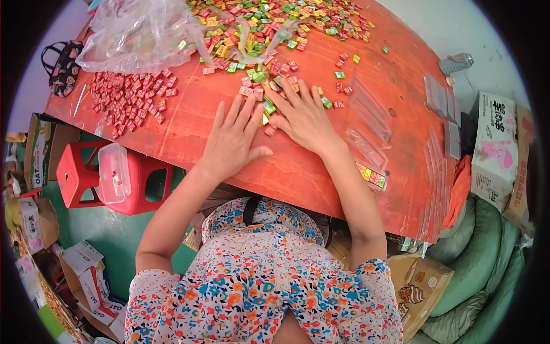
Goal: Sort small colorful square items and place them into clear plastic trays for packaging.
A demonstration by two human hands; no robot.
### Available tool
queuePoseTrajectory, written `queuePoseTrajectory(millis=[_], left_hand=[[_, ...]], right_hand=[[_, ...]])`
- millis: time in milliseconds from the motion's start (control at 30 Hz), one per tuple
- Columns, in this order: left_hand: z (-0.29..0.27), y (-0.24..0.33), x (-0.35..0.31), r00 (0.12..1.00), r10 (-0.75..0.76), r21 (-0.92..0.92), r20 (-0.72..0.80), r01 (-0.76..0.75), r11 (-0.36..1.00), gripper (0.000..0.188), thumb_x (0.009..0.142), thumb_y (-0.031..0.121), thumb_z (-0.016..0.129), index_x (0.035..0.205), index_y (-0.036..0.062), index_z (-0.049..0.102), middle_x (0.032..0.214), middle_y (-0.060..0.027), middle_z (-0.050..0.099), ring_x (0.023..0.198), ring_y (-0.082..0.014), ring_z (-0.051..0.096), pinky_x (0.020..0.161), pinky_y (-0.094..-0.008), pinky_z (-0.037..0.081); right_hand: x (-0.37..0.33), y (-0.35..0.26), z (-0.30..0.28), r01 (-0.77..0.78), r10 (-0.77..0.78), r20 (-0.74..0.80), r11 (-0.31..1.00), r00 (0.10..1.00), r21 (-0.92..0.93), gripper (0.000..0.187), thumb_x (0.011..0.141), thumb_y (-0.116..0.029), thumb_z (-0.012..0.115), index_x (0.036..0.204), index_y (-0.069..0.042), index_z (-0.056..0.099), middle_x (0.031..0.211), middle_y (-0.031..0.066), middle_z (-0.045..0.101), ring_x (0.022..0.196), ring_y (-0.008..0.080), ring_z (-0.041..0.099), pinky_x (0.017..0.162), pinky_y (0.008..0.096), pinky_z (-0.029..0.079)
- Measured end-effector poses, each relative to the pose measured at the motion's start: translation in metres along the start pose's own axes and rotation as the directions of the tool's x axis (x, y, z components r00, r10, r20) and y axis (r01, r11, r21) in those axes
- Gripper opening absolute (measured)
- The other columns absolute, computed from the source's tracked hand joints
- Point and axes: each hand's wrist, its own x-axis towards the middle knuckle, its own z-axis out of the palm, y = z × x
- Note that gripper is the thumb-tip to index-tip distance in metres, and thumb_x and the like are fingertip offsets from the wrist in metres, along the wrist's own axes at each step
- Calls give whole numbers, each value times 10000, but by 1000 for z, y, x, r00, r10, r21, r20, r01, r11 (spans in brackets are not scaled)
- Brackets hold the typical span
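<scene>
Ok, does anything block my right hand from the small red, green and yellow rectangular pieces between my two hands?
Nothing visible does. Your bare right hand is palm down, right beside those small rectangular pieces, with nothing showing in between. The crumpled clear plastic bag is farther off, to the left.

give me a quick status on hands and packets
Left hand, right hand: open, palms down. Small coloured packets loose between and beyond them. See-through bag upper left, apart from both hands.
</scene>
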Motion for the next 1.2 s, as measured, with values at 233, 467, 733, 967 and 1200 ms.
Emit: queuePoseTrajectory(millis=[233,467,733,967,1200], left_hand=[[-1,19,-26,1000,-14,-122,18,16,992,862,860,504,625,1482,-19,337,1581,-193,276,1483,-356,226,1188,-546,180],[-6,9,-37,984,-143,-302,-105,106,948,644,940,189,619,1487,1,337,1576,-186,293,1468,-369,261,1188,-500,232],[-29,3,-60,975,-130,-191,-178,96,977,379,816,70,643,1185,-11,633,1156,-138,608,1057,-308,577,919,-447,468],[-26,-2,-56,966,-158,-256,-202,104,961,350,827,2,664,1175,-2,632,1012,-136,603,902,-321,583,771,-403,505],[-24,-8,-49,949,-235,-351,-209,152,924,317,853,60,690,1160,3,638,981,-145,617,896,-332,599,777,-414,506]], right_hand=[[-51,13,-35,-23,24,125,1000,992,-9,594,932,-484,568,1459,-229,466,1519,141,410,1416,378,347,1178,550,214],[-67,-9,-44,-58,70,-54,979,996,195,398,878,-222,695,1242,-72,634,1346,127,576,1257,333,528,1056,473,403],[-40,-30,-41,38,-13,-133,982,991,183,249,815,-83,701,1062,-62,683,1042,54,643,964,253,599,806,399,458],[-51,-29,-38,-68,74,-69,994,995,86,262,812,-68,707,1072,-70,670,1033,82,636,952,278,613,820,405,482],[-46,-42,-44,-144,156,-53,971,986,190,237,825,-115,678,1057,-66,671,937,97,633,864,296,636,741,415,518]])
